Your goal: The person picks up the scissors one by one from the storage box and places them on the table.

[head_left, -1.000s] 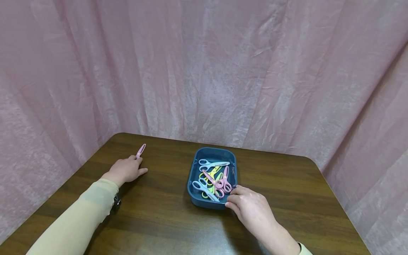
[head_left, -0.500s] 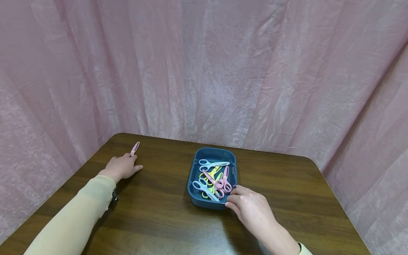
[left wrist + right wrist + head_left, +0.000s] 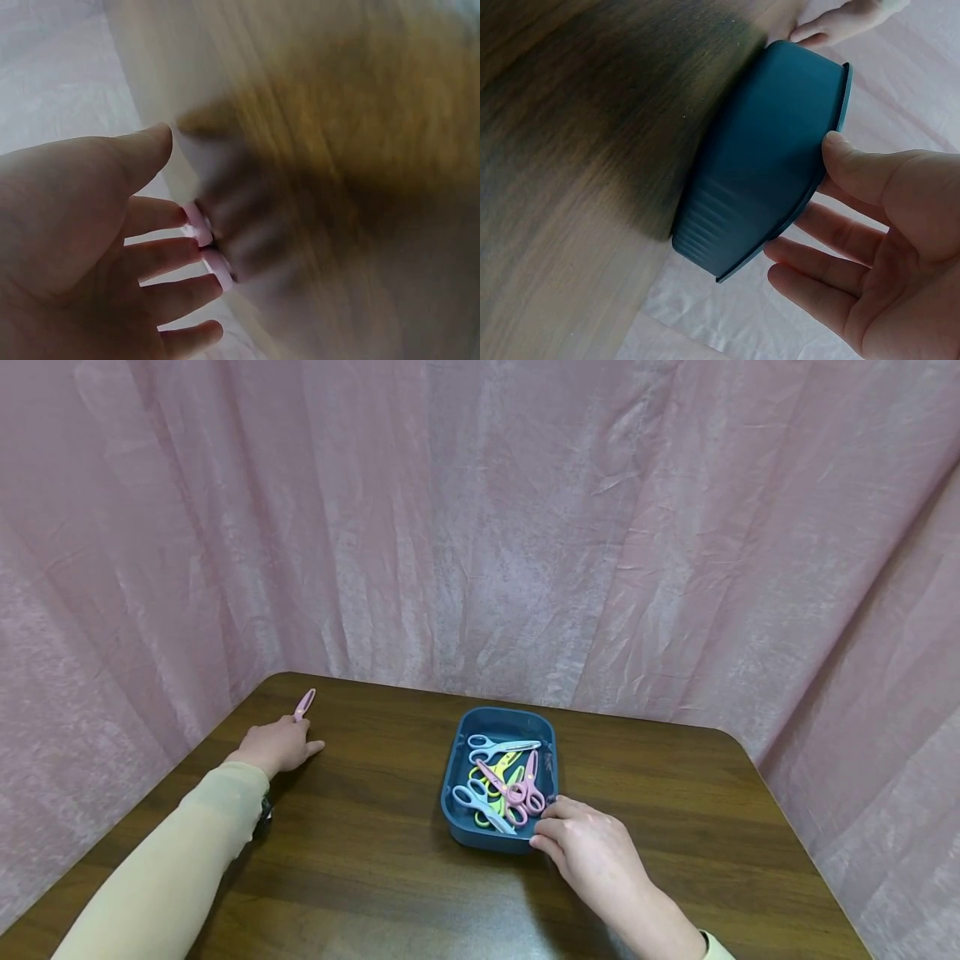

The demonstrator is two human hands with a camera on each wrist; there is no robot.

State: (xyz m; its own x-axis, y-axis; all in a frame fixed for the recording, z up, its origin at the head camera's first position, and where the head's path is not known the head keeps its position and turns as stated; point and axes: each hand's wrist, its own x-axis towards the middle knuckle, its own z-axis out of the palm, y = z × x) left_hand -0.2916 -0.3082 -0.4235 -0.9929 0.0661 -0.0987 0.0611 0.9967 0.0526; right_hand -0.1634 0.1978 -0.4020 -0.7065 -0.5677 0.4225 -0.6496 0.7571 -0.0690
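Note:
At the table's far left, my left hand [image 3: 272, 746] reaches out over a pair of pink scissors [image 3: 304, 703]. The scissors' tip sticks out beyond my fingers, pointing at the back edge. In the left wrist view, straight fingertips touch the pink handle loops [image 3: 217, 268] and the thumb stands apart from them. My right hand [image 3: 596, 853] pinches the near right corner of a dark blue plastic tray [image 3: 483, 839], thumb on the rim and fingers inside the edge. Inside the tray lie several scissors: light blue ones [image 3: 487, 808], yellow-green ones [image 3: 507, 762] and pink ones [image 3: 534, 795].
The brown wooden table [image 3: 375, 877] has rounded back corners. Pink velvety curtains [image 3: 480, 527] hang behind it and on both sides. A small black device [image 3: 264, 814] is at the left wrist.
My left hand has slid farther left and a little back, and the pink scissors have moved along with it. The right hand and the tray have stayed in place.

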